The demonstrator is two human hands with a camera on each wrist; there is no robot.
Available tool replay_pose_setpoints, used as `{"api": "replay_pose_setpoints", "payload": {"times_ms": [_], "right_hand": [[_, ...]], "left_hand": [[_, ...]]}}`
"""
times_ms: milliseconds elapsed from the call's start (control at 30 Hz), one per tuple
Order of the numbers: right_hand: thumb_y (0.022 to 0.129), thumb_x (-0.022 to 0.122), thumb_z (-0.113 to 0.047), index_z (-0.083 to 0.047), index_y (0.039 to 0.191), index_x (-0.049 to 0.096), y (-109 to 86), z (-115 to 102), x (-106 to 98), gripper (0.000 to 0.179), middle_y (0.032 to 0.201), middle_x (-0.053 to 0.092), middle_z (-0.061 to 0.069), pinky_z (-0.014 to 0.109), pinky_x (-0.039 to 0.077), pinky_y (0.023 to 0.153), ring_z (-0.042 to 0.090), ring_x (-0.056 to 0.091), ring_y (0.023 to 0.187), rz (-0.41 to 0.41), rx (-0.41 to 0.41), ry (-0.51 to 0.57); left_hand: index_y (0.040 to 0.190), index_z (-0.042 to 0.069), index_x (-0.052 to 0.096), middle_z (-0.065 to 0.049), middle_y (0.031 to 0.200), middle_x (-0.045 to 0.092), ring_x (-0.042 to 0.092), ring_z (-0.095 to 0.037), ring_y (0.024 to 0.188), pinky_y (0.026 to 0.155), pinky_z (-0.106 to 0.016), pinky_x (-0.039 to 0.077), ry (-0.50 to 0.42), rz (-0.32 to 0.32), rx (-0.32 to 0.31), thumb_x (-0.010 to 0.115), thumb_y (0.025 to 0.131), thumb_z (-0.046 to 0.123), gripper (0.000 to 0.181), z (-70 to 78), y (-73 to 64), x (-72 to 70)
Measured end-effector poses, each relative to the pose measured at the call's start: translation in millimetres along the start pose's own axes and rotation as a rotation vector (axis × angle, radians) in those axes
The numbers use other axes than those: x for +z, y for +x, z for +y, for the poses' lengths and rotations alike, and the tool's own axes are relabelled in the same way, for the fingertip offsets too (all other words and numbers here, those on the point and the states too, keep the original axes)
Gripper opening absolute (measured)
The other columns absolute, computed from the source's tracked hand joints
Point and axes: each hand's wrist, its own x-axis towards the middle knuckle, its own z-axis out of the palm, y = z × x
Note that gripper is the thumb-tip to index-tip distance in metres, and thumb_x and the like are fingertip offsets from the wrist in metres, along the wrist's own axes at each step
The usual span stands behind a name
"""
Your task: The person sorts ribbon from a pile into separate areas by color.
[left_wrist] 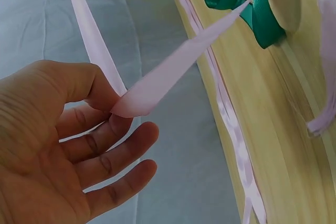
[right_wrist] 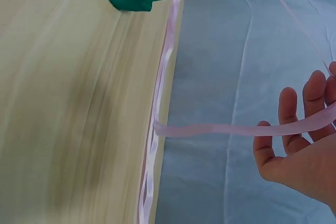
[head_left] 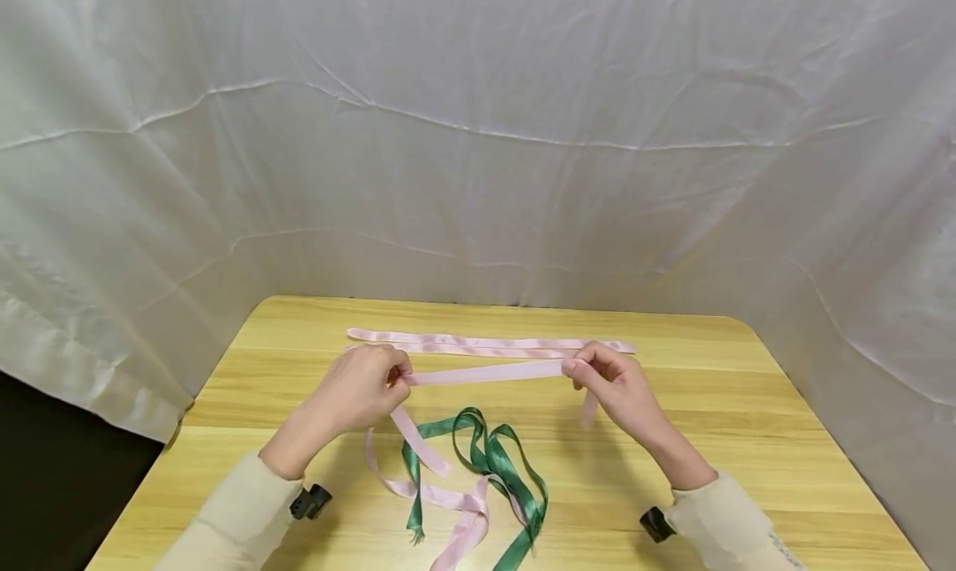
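Between the two hands a pink ribbon point(head_left: 485, 373) is stretched above the table, sloping slightly up to the right. My left hand point(head_left: 368, 384) pinches it between thumb and forefinger, the other fingers loosely spread in the left wrist view. From that pinch a tail of pink ribbon point(left_wrist: 173, 69) hangs down toward the table. My right hand point(head_left: 614, 388) pinches the ribbon near its other end, and a short tail point(right_wrist: 226, 129) dangles below. Under the hands lies a loose heap of green ribbon point(head_left: 515, 467) and more pink ribbon point(head_left: 466, 525).
Two pink ribbon strips point(head_left: 478, 342) lie side by side along the far part of the wooden table point(head_left: 709, 438). Pale curtains point(head_left: 478, 189) hang behind and at both sides. Each sleeve carries a small black camera point(head_left: 310, 501) at the wrist.
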Motion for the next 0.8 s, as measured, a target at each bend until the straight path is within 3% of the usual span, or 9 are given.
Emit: {"api": "replay_pose_setpoints", "payload": {"times_ms": [233,367,467,633,800], "right_hand": [[0.103,0.065,-0.007,0.0,0.09,0.064,-1.9,8.4,-10.1,0.015,0.079,0.06,0.001,0.024,0.048,0.077,0.017,0.06,0.067,0.054,0.048,-0.007],[0.103,0.067,-0.009,0.002,0.091,0.065,-2.6,15.2,-16.6,0.017,0.078,0.06,0.0,0.023,0.049,0.079,0.028,0.058,0.054,0.068,0.082,-0.026],[0.103,0.068,-0.014,0.0,0.092,0.065,-3.2,21.0,-21.3,0.018,0.078,0.059,0.0,0.023,0.05,0.079,0.028,0.059,0.057,0.065,0.116,-0.051],[0.104,0.068,-0.019,-0.002,0.092,0.065,-4.1,32.6,-29.3,0.021,0.078,0.059,0.0,0.027,0.05,0.078,0.016,0.059,0.067,0.066,0.151,-0.098],[0.105,0.066,-0.023,-0.006,0.093,0.065,-5.6,39.6,-38.5,0.021,0.08,0.059,0.007,0.029,0.047,0.072,0.015,0.056,0.072,0.033,0.172,-0.14]], "left_hand": [[0.085,0.013,0.074,0.005,0.075,0.061,0.046,-0.01,0.062,0.057,-0.026,0.037,-0.002,-0.013,-0.04,0.069,0.087,0.005,0.01,-13.0,-1.2,-3.4],[0.085,0.012,0.075,0.003,0.077,0.065,0.049,-0.011,0.066,0.061,-0.028,0.041,-0.002,-0.002,-0.057,0.07,0.088,0.006,0.009,-24.3,-1.3,-5.2],[0.086,0.011,0.075,0.002,0.077,0.065,0.051,-0.013,0.067,0.062,-0.029,0.042,0.003,0.007,-0.078,0.07,0.088,0.006,0.007,-31.9,-1.6,-6.9],[0.085,0.009,0.075,0.001,0.076,0.064,0.05,-0.013,0.066,0.061,-0.029,0.04,0.015,0.024,-0.106,0.069,0.089,0.007,0.007,-41.5,-2.7,-9.6],[0.082,0.011,0.074,0.002,0.071,0.059,0.046,-0.013,0.063,0.057,-0.03,0.034,0.033,0.066,-0.099,0.067,0.087,0.007,0.01,-52.2,-2.9,-10.2]]}}
